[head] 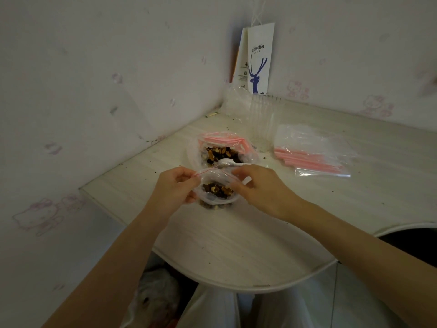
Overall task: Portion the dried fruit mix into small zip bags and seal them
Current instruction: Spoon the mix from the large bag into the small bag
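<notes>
From my head camera: my left hand [176, 185] pinches the red zip strip at one corner of a small zip bag [216, 192], and my right hand [257, 188] grips the opposite corner, fingers curled round the thin, clear, crinkled plastic. The bag hangs between my hands, its rounded bottom bulging with lumpy brown and dark dried fruit mix [217, 188]. I cannot tell if the strip is pressed closed. Just beyond my fingers a larger bag [221, 153] lies open with more mix and a white plastic spoon [233, 162] in it. Beyond my right hand lies a flat stack of empty bags [314, 152] with pink strips, on the pale wood-grain table [236, 237].
</notes>
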